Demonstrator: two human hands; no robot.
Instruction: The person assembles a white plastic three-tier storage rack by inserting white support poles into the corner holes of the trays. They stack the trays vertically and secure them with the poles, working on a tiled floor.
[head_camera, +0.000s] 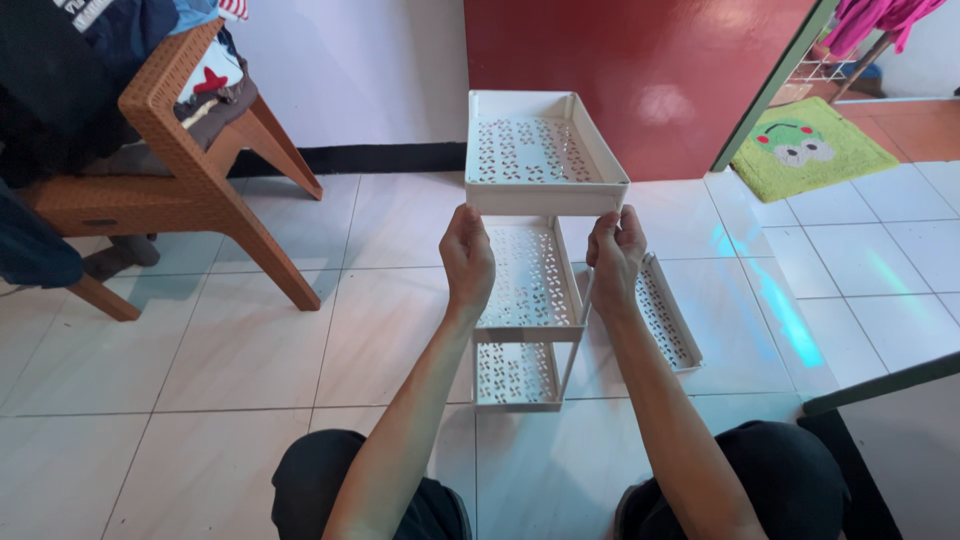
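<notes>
A person sits on a white tiled floor (250, 350), seen from above, with both forearms stretched forward. The left hand (466, 258) and the right hand (615, 252) each grip the near rim of a white perforated plastic tray (540, 150), the left near its near-left corner and the right near its near-right corner. Both hands are closed on the rim, fingers curled around it, holding the tray level at the top of a small rack.

Below that top tray sit a middle tray (528, 280) and a bottom tray (514, 375), stacked in line and joined by thin white corner posts, so the rack already stands as tiers on the floor between the person's knees. One more matching tray (668, 315) lies loose on the floor just beside the rack, on its right, tilted along its length and not attached.

Judging from this, two tiers look assembled, the top tray appears to be at the fitting stage, and the loose tray is not yet joined.

At the left edge of the floor stands a brown plastic chair (190, 150) piled with clothes. A green mat (812, 145) lies at the far right by a doorway.
</notes>
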